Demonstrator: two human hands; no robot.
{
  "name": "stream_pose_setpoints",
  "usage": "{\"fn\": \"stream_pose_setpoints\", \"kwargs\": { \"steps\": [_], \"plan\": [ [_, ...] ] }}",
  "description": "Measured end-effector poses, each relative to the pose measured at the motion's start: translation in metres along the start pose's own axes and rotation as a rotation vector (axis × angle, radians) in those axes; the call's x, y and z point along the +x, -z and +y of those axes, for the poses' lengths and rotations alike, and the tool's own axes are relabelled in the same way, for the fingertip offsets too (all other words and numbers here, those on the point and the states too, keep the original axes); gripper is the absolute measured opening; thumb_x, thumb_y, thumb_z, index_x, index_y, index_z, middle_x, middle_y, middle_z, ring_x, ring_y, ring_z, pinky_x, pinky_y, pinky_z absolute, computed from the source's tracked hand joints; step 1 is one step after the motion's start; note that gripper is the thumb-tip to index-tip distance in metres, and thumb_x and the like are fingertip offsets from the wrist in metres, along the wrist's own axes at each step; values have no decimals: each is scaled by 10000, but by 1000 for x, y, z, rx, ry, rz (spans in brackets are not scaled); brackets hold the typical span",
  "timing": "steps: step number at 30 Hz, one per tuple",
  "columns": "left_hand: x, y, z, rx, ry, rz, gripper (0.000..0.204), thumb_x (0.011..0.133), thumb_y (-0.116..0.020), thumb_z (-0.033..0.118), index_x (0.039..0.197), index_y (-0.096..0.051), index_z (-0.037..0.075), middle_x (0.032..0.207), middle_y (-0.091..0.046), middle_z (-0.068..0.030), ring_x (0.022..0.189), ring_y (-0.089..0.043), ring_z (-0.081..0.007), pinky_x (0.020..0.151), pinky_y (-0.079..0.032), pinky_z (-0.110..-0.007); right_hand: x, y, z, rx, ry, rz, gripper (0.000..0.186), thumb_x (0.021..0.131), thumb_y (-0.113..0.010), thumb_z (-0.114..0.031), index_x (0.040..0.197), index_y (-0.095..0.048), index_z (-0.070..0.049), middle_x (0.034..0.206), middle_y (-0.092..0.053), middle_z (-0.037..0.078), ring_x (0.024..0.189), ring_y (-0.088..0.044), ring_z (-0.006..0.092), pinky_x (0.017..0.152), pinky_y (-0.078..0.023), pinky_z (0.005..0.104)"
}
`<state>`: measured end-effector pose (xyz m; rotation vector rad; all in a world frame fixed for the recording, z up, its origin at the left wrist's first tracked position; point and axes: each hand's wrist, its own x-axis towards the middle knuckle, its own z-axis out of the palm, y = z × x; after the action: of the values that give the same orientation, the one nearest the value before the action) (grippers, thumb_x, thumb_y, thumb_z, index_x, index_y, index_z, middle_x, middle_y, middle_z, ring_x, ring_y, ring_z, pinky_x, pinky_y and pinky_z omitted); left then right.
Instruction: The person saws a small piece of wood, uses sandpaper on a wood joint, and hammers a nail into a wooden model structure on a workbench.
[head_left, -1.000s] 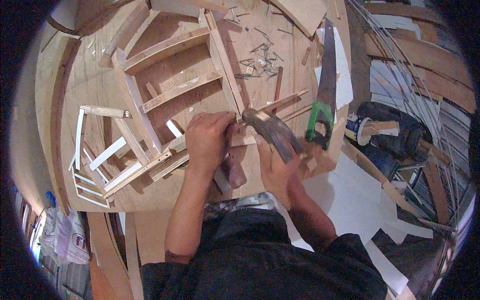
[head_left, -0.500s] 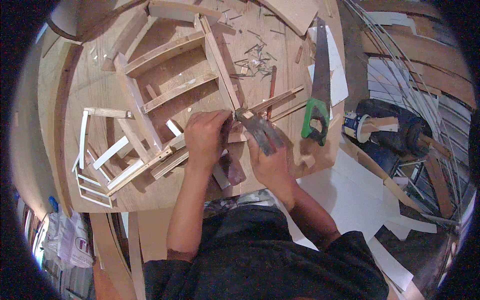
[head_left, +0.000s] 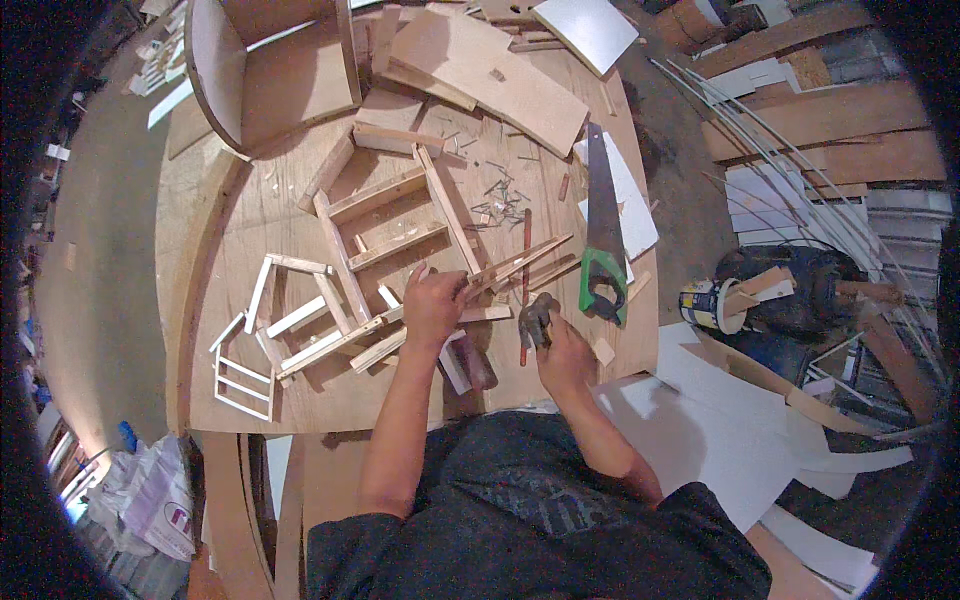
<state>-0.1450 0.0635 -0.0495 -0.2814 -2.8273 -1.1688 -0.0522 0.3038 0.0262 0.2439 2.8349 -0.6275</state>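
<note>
A wooden frame (head_left: 340,258) with crosspieces lies on the table, ahead and to the left of me. At its near right corner is my left hand (head_left: 434,312), fingers curled in close to the end of the long rail; whatever they pinch is hidden. My right hand (head_left: 568,358) grips a hammer (head_left: 538,314), whose dark head stands a short way right of the left hand and apart from the frame. Thin wooden strips (head_left: 520,258) reach out between the hands. A reddish stick (head_left: 526,235) lies beside them.
Loose nails (head_left: 503,200) are scattered beyond the strips. A green-handled handsaw (head_left: 602,210) lies to the right. Small white frames (head_left: 245,385) sit at left, boards (head_left: 490,75) and a curved wooden box (head_left: 300,80) at the back. Beside the table stands a bucket (head_left: 712,305).
The hammer has drawn back from the left hand, toward the right. My left hand stays at the frame's corner. The view has shifted, showing more of the table's far side.
</note>
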Motion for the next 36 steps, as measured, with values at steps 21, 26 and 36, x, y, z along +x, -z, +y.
{"fn": "stream_pose_setpoints", "kwargs": {
  "steps": [21, 26, 36],
  "plan": [
    [-11, -10, 23, 74, 60, 224, 128, 907, -760, 107, 1033, -774, 119, 1035, -779, -51, 988, -736, -270, 1120, -466, -510, 27, -31, 65, 52, 190, 56, 487, 955, -726, -160, 1418, -619, -56, 1323, -620, 184, 1196, -636, 393, 1014, -538, 487],
    [-10, -4, 27, 14, 118, 173, 183, 888, -793, 139, 1068, -774, 105, 1075, -768, -72, 1036, -717, -290, 1134, -457, -504, 41, 11, 38, 344, 104, 9, 399, 959, -716, -141, 1342, -660, -43, 1259, -652, 193, 1126, -679, 341, 936, -570, 450],
    [42, -18, 76, 33, 10, 311, 284, 898, -729, 43, 1178, -760, 76, 1140, -731, -88, 1170, -655, -321, 1177, -413, -542, 205, 32, -6, 422, 451, 226, 204, 952, -737, -122, 1133, -756, -28, 1032, -756, 167, 931, -745, 317, 835, -569, 407]
  ]
}}
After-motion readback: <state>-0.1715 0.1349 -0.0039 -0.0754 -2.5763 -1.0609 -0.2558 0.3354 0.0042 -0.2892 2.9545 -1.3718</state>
